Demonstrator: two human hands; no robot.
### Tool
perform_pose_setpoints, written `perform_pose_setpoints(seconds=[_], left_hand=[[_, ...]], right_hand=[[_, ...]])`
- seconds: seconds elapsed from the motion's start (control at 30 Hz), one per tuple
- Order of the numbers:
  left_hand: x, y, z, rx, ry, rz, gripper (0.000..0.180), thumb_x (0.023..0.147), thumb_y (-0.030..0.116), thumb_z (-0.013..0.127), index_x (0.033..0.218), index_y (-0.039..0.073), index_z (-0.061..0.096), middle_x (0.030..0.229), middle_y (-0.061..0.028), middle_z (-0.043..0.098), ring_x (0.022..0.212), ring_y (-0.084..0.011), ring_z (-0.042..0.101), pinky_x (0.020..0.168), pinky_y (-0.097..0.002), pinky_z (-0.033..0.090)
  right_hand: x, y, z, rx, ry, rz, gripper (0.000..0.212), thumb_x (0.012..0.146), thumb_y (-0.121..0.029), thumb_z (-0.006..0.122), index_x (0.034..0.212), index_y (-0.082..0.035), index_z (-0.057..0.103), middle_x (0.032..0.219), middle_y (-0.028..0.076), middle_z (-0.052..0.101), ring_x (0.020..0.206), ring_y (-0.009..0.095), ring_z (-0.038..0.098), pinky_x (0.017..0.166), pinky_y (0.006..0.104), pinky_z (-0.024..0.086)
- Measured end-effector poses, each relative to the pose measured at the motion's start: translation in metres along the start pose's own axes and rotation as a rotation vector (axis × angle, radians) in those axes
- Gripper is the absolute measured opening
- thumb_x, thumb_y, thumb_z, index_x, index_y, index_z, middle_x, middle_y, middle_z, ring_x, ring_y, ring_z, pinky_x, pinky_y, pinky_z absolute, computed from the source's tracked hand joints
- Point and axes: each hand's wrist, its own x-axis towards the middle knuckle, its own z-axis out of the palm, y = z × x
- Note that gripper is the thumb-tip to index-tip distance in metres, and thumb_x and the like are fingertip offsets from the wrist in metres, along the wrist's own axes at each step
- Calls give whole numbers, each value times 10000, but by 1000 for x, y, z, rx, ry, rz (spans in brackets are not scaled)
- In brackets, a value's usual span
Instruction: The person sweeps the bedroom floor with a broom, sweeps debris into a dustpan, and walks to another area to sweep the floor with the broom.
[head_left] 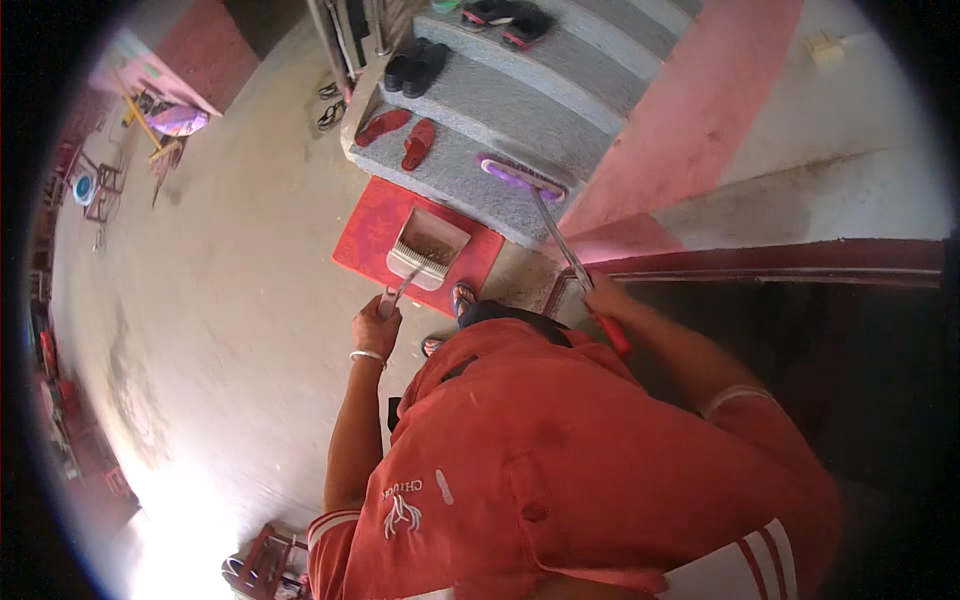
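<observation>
My left hand is closed round the handle of a pale dustpan with a toothed edge. Brownish dirt lies in its pan, which is over a red mat at the foot of the stairs. In my right hand is the metal stick of a broom, its red grip end pointing back past my wrist. The broom's purple and white head is at the lowest grey step, next to the pink wall band. Whether the head touches the step I cannot tell.
Grey curved stairs rise ahead. Red slippers and black shoes stand on the steps, with more footwear higher up. A metal railing edges the stairs' left side. To the right are a wall and a dark opening.
</observation>
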Motion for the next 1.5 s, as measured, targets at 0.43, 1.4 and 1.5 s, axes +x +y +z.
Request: perform_pose_setpoints(seconds=[0.43, 1.4, 1.5], left_hand=[[44, 59, 95, 84, -114, 109, 288, 691, 258, 545, 932, 102, 580, 790, -188, 587, 763, -364, 560, 664, -423, 447], [86, -31, 33, 225, -119, 296, 293, 679, 289, 481, 858, 72, 562, 856, -201, 571, 810, -404, 530, 719, -464, 425], [85, -50, 12, 47, -175, 175, 226, 678, 229, 480, 786, 45, 554, 845, -194, 568, 771, -385, 538, 673, -448, 437]], right_hand=[[29, 14, -13, 227, -261, -18, 196, 727, -76, 486, 912, -25, 454, 554, 59, 454, 375, 127, 417, 335, 291, 371], [-52, -65, 10, -138, -128, -138, 393, 662, -123, 545, 1020, 16, 460, 715, 144, 559, 526, 207, 544, 428, 326, 449], [-40, -80, 30, 43, -99, -23, 310, 678, -135, 561, 934, 21, 482, 693, 112, 565, 504, 173, 532, 416, 321, 436]])
